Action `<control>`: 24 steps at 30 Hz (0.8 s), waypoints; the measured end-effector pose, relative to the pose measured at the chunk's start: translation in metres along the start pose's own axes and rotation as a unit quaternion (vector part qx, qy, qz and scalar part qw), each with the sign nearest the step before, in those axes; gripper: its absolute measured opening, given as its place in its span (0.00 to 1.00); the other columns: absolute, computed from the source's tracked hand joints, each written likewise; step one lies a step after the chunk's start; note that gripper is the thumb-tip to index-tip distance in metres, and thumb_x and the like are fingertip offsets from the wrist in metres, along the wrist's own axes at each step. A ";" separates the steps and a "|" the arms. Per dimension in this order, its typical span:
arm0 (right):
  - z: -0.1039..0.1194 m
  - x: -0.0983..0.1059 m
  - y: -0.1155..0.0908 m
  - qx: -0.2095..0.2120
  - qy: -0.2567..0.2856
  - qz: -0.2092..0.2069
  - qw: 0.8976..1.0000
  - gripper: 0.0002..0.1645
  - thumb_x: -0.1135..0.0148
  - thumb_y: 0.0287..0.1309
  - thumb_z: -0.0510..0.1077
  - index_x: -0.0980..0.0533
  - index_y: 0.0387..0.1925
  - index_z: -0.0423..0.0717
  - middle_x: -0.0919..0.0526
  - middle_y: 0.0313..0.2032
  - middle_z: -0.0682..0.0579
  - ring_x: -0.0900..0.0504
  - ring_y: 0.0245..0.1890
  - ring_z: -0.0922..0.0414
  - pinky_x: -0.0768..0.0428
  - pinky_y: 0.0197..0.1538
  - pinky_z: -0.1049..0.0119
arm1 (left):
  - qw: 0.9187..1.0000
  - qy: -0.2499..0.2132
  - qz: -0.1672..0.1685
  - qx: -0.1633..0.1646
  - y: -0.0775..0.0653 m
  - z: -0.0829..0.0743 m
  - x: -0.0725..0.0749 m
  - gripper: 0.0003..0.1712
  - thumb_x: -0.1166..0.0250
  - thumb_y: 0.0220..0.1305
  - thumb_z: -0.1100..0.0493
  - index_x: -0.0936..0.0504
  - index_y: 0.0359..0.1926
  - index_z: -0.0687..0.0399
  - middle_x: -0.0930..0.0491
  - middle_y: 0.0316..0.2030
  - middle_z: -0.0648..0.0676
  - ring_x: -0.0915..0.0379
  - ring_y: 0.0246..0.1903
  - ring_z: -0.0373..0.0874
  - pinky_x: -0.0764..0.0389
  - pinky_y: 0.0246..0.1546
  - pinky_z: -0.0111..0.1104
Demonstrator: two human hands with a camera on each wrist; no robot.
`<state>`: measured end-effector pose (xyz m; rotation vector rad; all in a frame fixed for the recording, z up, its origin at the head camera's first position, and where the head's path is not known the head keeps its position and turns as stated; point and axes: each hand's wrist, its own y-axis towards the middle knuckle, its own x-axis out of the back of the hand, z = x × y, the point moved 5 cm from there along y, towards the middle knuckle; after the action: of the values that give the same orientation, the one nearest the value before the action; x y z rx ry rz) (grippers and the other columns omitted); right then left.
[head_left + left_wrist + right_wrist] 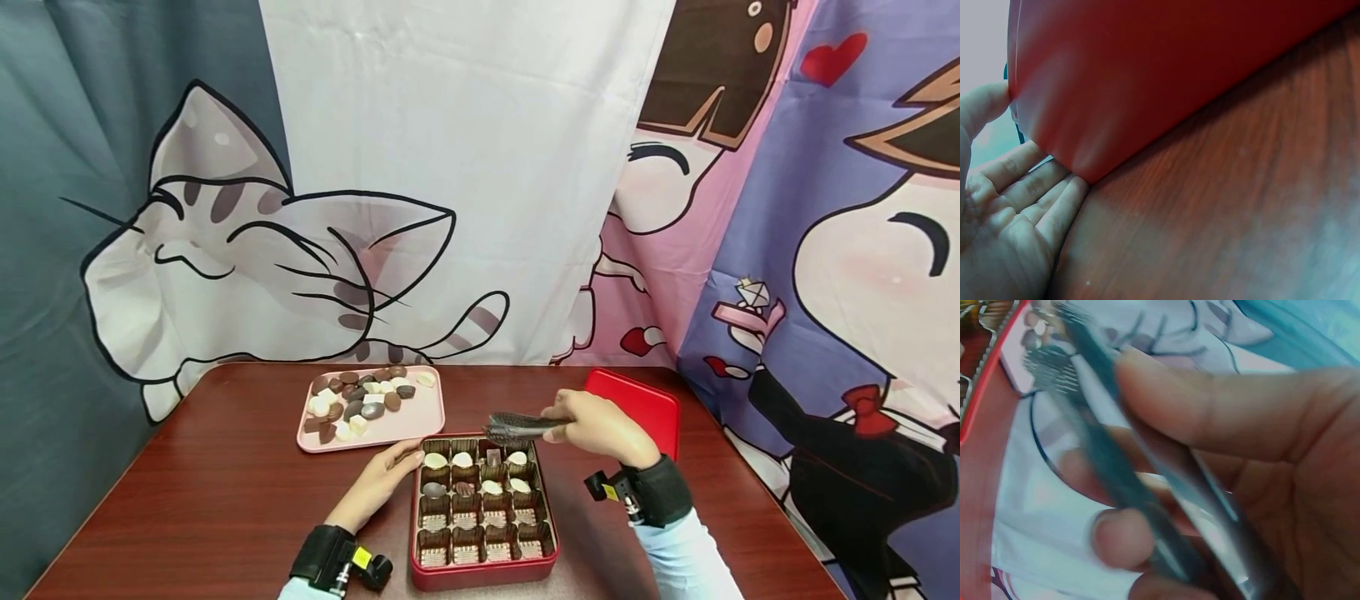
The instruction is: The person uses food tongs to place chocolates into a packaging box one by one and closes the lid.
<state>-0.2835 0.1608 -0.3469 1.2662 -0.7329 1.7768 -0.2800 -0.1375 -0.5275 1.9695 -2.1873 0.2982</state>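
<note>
A red box with a brown compartment tray stands at the front middle. Pale, grey and brown chocolates sit in its two back rows; in the front rows the ridged tray floor shows. My left hand rests at the box's back left corner, its extended fingers touching the red side wall, the thumb near the rim. With my right hand I grip metal tongs, held over the box's back right edge. Their ridged ends stand apart in the right wrist view, with no chocolate visible between them.
A pink tray with several white, brown and grey chocolates lies behind and left of the box. The red lid lies at the back right, beyond my right hand. A printed curtain hangs behind the wooden table.
</note>
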 end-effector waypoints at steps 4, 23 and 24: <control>0.012 -0.002 0.021 0.008 -0.050 -0.039 0.998 0.18 0.30 0.60 0.46 0.14 0.51 0.44 0.22 0.34 0.53 0.29 0.27 0.61 0.33 0.31 0.68 | 1.000 0.001 -0.001 -0.003 0.000 -0.001 0.000 0.30 0.40 0.73 0.51 0.28 0.70 0.61 0.22 0.65 0.63 0.27 0.66 0.57 0.29 0.70 0.50; 0.051 -0.050 0.107 0.100 -0.192 -0.125 0.968 0.07 0.30 0.61 0.46 0.15 0.39 0.49 0.25 0.32 0.52 0.15 0.29 0.50 0.16 0.31 0.55 | 1.000 -0.002 -0.003 0.001 0.000 0.000 -0.001 0.30 0.39 0.73 0.51 0.27 0.69 0.61 0.24 0.66 0.64 0.30 0.69 0.60 0.30 0.71 0.55; 0.053 -0.053 0.111 0.100 -0.199 -0.126 0.967 0.07 0.30 0.61 0.46 0.15 0.40 0.50 0.24 0.32 0.52 0.15 0.31 0.51 0.16 0.31 0.56 | 1.000 -0.002 -0.004 0.001 0.000 0.000 -0.001 0.30 0.39 0.72 0.51 0.27 0.69 0.61 0.24 0.66 0.64 0.30 0.69 0.60 0.30 0.71 0.55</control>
<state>-0.3460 0.0474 -0.3796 1.8010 -0.5846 1.4302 -0.2801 -0.1371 -0.5278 1.9802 -2.1820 0.2950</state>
